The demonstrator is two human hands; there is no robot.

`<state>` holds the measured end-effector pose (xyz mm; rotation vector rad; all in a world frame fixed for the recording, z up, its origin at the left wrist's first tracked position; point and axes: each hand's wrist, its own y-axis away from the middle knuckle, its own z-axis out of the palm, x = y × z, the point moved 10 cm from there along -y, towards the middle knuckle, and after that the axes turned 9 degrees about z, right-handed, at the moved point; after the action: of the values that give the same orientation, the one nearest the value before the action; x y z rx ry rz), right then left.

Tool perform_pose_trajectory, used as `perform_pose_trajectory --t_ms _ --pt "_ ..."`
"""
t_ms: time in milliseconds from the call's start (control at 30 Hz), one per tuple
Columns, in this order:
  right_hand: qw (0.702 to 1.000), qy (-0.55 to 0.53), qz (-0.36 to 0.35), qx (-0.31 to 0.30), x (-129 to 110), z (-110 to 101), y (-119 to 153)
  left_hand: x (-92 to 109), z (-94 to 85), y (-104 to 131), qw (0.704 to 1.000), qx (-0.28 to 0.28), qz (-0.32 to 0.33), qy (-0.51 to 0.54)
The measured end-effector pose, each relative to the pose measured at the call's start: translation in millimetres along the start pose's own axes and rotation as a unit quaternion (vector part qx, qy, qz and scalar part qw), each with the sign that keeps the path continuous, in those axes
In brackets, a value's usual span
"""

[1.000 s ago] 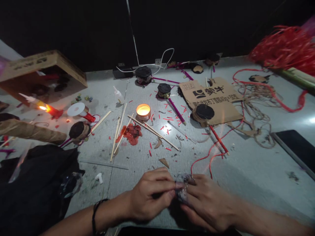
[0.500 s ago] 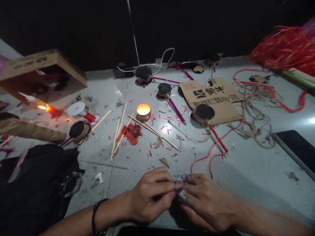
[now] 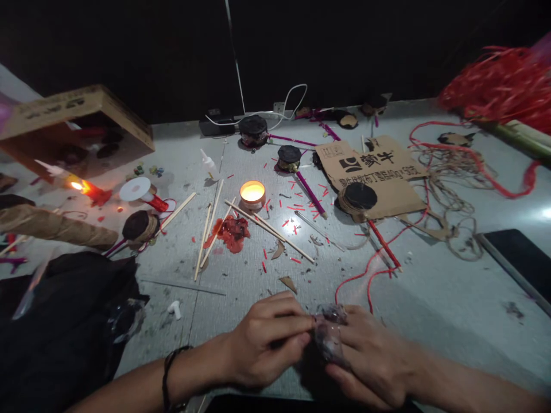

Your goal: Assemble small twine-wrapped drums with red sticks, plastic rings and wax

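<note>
Near the front edge of the table, my right hand (image 3: 372, 350) is wrapped round a small crinkled clear plastic bag (image 3: 329, 338). What lies inside the plastic is too blurred to name. My left hand (image 3: 273, 338) is closed in a pinch, with its fingertips touching the bag's left side. A red cord (image 3: 350, 282) runs back from behind my right hand toward a small black-topped drum (image 3: 359, 198) on a red stick. Just beyond my hands lies a brown cardboard scrap (image 3: 288, 284).
A lit tin candle (image 3: 252, 195) stands mid-table, beside wooden sticks (image 3: 275, 232) and red wax (image 3: 232, 232). A burning red candle (image 3: 92, 191) is at left, near a cardboard box (image 3: 124, 115). Black cloth (image 3: 64, 321) covers the front left; a phone (image 3: 516, 261) lies at right.
My right hand has shifted slightly right with the plastic bag, and more of the bag shows between my hands. My left fingertips have moved a little right.
</note>
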<state>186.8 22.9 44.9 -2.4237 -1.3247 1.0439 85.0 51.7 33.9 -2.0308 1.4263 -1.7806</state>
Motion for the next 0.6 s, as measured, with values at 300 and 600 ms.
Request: perform_pose_trajectory --t_ms 300,600 --pt "1.0 0.016 0.011 -0.019 1 7 -1 3 2.5 -1 1.0 -0.001 0.018 -0.003" --pt "0.999 0.032 0.017 -0.026 5 7 -2 1 0.6 0 1.0 0.007 0.008 0.003"
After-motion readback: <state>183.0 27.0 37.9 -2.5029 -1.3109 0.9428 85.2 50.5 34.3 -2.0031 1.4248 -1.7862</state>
